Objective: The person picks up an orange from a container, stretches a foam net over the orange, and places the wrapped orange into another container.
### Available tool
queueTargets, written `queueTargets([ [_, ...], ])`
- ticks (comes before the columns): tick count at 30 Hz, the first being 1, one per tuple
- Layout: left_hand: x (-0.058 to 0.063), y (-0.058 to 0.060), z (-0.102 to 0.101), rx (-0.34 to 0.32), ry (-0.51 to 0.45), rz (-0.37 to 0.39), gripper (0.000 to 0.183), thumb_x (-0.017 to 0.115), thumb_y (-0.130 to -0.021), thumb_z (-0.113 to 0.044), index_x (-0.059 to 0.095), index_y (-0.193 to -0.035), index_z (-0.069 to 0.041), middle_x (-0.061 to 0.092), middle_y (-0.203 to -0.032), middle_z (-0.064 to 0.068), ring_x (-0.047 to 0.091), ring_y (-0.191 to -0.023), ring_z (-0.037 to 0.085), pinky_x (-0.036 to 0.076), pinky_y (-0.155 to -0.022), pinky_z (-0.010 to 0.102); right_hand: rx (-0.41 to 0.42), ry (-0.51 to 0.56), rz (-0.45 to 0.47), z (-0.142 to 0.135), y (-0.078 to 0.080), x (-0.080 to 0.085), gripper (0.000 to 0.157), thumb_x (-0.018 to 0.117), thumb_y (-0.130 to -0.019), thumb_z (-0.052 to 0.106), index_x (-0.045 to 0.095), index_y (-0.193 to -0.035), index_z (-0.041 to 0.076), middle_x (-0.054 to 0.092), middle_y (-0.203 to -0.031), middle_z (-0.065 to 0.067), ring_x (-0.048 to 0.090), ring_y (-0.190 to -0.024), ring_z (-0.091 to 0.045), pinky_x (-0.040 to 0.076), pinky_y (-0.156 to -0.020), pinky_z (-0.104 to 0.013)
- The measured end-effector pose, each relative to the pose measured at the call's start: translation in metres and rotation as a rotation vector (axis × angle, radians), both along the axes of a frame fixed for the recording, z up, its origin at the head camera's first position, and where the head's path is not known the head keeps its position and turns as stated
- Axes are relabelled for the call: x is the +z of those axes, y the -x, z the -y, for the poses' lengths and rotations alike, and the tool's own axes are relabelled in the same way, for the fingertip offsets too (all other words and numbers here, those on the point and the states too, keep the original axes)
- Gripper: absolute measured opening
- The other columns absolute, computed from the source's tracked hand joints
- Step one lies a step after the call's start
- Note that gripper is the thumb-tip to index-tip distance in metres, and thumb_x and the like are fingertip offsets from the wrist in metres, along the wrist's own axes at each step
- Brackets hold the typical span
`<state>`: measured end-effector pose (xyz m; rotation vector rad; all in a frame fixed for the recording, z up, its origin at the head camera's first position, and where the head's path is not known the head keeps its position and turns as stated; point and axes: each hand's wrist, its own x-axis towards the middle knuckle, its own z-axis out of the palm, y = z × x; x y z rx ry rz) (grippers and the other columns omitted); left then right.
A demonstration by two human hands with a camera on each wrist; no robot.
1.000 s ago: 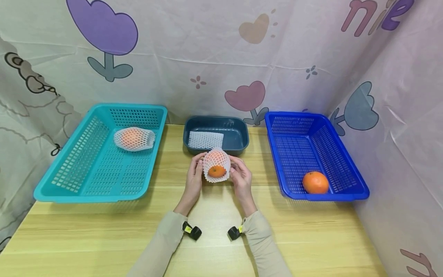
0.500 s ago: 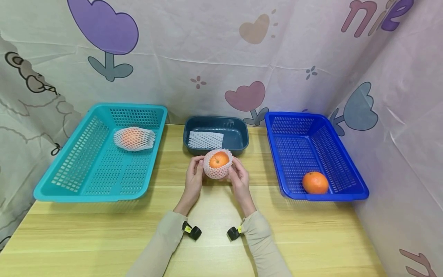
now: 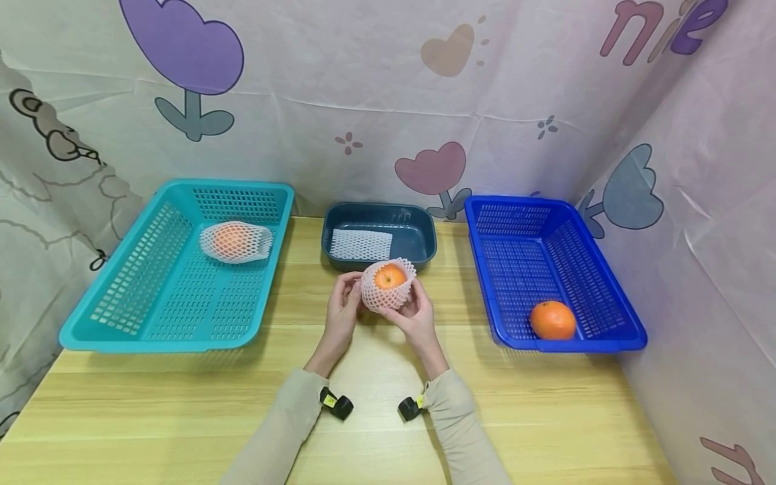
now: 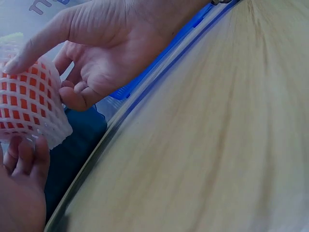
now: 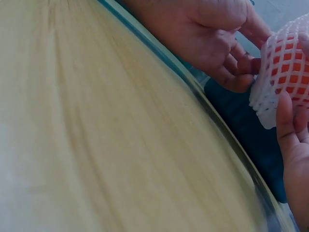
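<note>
An orange (image 3: 390, 276) in a white foam net sleeve (image 3: 377, 297) is held between both hands, raised over the table. Its bare top with the stem spot faces up through the sleeve's open end, tilted slightly to the right. My left hand (image 3: 341, 311) grips the sleeve's left side with thumb and fingers. On the other side my right hand (image 3: 419, 322) holds it, thumb along the near lower side and fingers behind. The left wrist view shows orange skin through the mesh of the foam net sleeve (image 4: 29, 99). Some fingertips are hidden behind the fruit.
A teal basket (image 3: 176, 347) at left holds another orange in a foam net (image 3: 233, 242). Behind the hands, a dark tray (image 3: 418, 236) contains a flat foam net (image 3: 362, 245). A blue basket (image 3: 503, 269) at right holds a bare orange (image 3: 552, 320). A printed curtain hangs behind.
The netted orange has turned in the hands: its bare opening, first facing the near side, now points upward and to the right. The right thumb has shifted to the near lower side.
</note>
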<state>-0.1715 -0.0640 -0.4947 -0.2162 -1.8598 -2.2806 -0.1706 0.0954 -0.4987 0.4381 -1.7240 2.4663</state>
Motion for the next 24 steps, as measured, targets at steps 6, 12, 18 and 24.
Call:
queueTargets([
  [6, -0.0095, 0.0039, 0.0, -0.029, 0.057, -0.122, 0.036, 0.042, -0.107, -0.01, 0.048, -0.141, -0.002, 0.05, -0.136, 0.01, 0.05, -0.118, 0.017, 0.045, -0.097, 0.023, -0.03, 0.006, -0.006, -0.0001, -0.0003, 0.0001, 0.085, 0.075, -0.074, -0.01, 0.035, -0.148, 0.002, 0.046, -0.14, -0.017, 0.051, -0.125, -0.027, 0.045, -0.106, -0.04],
  [12, -0.0092, 0.0026, -0.0006, -0.176, -0.014, -0.14, 0.056, 0.058, -0.1, -0.012, 0.036, -0.152, -0.007, 0.036, -0.155, 0.012, 0.035, -0.141, 0.023, 0.032, -0.115, 0.031, -0.028, 0.008, -0.027, -0.0002, 0.0001, -0.0008, 0.083, 0.074, -0.079, -0.006, 0.036, -0.152, 0.006, 0.046, -0.143, -0.016, 0.052, -0.123, -0.026, 0.051, -0.097, -0.03],
  [18, -0.0095, 0.0037, -0.002, -0.19, -0.067, -0.139, 0.068, 0.068, -0.092, -0.01, 0.035, -0.151, -0.005, 0.038, -0.152, 0.011, 0.036, -0.14, 0.024, 0.032, -0.115, 0.032, -0.026, -0.031, -0.036, -0.0016, 0.0005, -0.0035, 0.083, 0.075, -0.083, 0.0, 0.034, -0.154, 0.011, 0.042, -0.152, -0.014, 0.051, -0.126, -0.026, 0.054, -0.086, -0.024],
  [24, -0.0112, 0.0042, -0.0025, -0.172, -0.091, -0.159, 0.07, 0.07, -0.088, -0.015, 0.036, -0.148, -0.001, 0.045, -0.144, 0.008, 0.041, -0.136, 0.022, 0.036, -0.112, 0.03, -0.061, -0.08, -0.05, -0.0018, -0.0014, -0.0014, 0.077, 0.072, -0.083, -0.01, 0.039, -0.151, 0.005, 0.042, -0.149, -0.012, 0.057, -0.119, -0.023, 0.051, -0.095, -0.029],
])
